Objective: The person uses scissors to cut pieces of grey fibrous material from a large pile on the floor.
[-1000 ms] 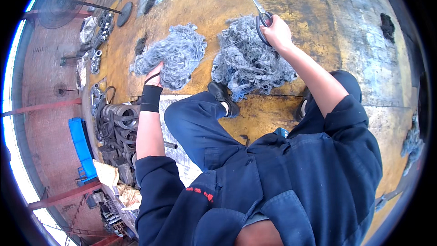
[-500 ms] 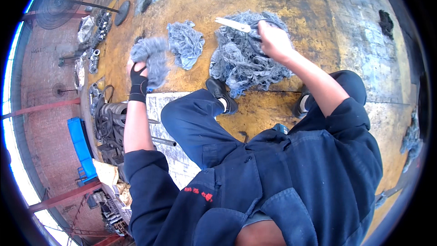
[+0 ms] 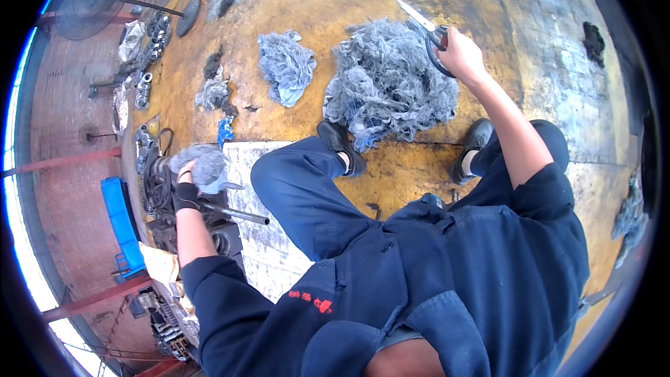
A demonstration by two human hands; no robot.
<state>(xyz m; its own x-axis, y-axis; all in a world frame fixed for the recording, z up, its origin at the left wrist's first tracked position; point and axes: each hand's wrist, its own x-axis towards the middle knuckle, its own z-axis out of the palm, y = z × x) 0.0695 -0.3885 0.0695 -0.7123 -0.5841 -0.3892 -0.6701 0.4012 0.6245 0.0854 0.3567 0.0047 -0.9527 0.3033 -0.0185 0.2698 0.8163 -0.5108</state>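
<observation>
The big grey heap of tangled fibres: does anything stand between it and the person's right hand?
Only the scissors held in the right hand; in this view they partly overlap the upper right edge of the heap. Nothing else visible stands between.

I can make out one piece of lettering through my head camera: a short row of red characters (image 3: 311, 301) on the dark blue jacket (image 3: 453, 258). It sits on the left side of the chest, between the left sleeve (image 3: 227, 307) and the jacket's front opening, near the collar (image 3: 447, 335). The row slants down to the right in my view, and its rightmost part looks larger and bolder. At this size I can't read it reliably. A blue scrap (image 3: 225, 131) on the yellowish floor (image 3: 279, 126) shows pale patches; I can't tell whether they are print.
</observation>
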